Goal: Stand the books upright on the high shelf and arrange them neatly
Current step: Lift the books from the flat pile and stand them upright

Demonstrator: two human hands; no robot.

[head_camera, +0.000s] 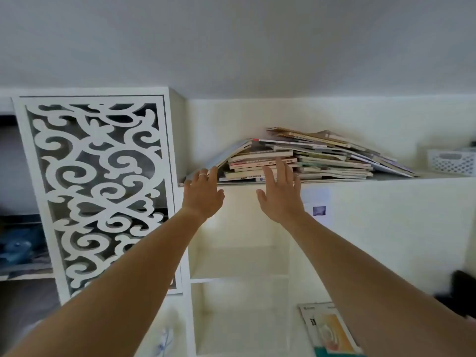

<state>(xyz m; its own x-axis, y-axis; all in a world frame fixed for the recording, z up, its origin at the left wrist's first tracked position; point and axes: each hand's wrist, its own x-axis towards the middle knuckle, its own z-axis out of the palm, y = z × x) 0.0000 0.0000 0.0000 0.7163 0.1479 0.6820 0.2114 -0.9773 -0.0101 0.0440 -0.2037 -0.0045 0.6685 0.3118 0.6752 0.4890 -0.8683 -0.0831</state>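
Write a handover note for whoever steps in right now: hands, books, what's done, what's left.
Left hand: open, fingers at the low edge of the grey book that slopes off the pile's left side.
Right hand: open, fingertips at the front of the pile; gripping nothing.
Books: all lying flat or slanted in one messy heap on the high shelf, left of a white basket.
Done: nothing stands upright.
Left: lift the books, stand them on edge, line them up neatly.

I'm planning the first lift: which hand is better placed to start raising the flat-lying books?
Probably the right hand: its straight fingers already reach the spines of the flat pile of paperback books. The left hand sits at the drooping grey cover.
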